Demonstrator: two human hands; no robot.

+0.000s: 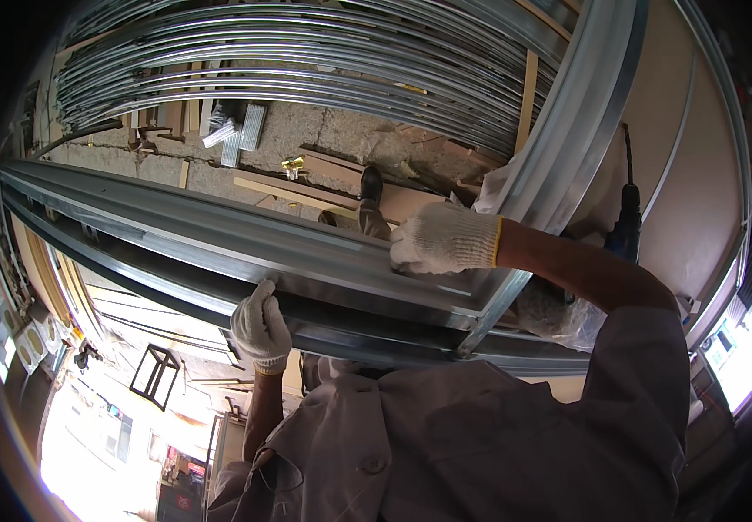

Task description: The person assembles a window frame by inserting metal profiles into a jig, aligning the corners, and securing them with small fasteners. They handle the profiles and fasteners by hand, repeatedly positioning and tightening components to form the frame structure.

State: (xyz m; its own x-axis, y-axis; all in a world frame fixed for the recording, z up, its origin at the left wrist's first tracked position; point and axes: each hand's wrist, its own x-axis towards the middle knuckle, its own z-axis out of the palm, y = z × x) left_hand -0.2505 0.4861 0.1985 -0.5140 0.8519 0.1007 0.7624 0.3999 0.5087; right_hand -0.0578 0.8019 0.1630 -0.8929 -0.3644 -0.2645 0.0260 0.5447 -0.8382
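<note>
I have the right hand in a white knit glove (445,239) curled over the long grey metal rail (219,230), near its right-hand corner with the broad grey metal crosspiece (580,113). The left hand in a matching glove (261,329) sits bent at the rail's near edge, farther left. Whether either pinches anything, I cannot tell. I'd steady that edge with the left, feel along the corner joint with the right, and mind the sharp metal lips. The black drill with a long bit (626,222) rests by the beige panel's (706,165) left edge; past the rail's far edge are thin silver metal rods (324,52).
</note>
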